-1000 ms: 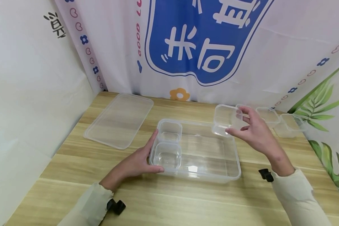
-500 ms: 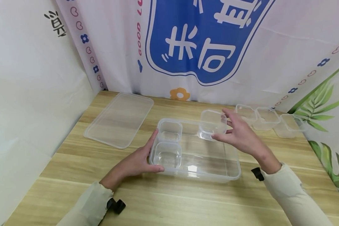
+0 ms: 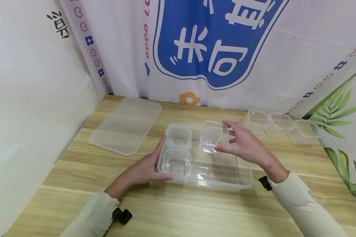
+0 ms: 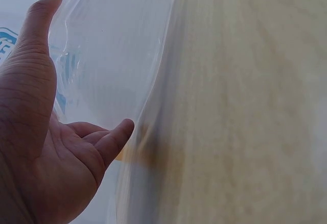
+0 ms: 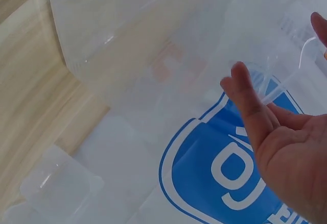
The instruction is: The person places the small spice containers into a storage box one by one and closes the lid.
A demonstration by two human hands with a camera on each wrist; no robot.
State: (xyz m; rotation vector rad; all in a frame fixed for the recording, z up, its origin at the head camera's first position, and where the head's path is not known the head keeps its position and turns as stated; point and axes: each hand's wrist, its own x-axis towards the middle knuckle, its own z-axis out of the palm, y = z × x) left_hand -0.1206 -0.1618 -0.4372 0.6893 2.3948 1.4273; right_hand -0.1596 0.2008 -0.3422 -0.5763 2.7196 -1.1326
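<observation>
Nearby, outside box (image 3: pixel 219 184): three tubs (image 3: pixel 280 126), lid (image 3: pixel 126 126).

The left hand (image 3: pixel 143 168) sits on the side toward the left edge of the desk (image 3: pixel 195 210), thumb and forefinger stretched wide apart, though the bend of its partly hidden fingers is hard to judge. The right hand (image 3: pixel 244 143) hangs nearer the far edge, thumb and fingers set in a pinching grip. Both cream-sleeved forearms (image 3: pixel 304 204) slant inward, wrists bare.
</observation>
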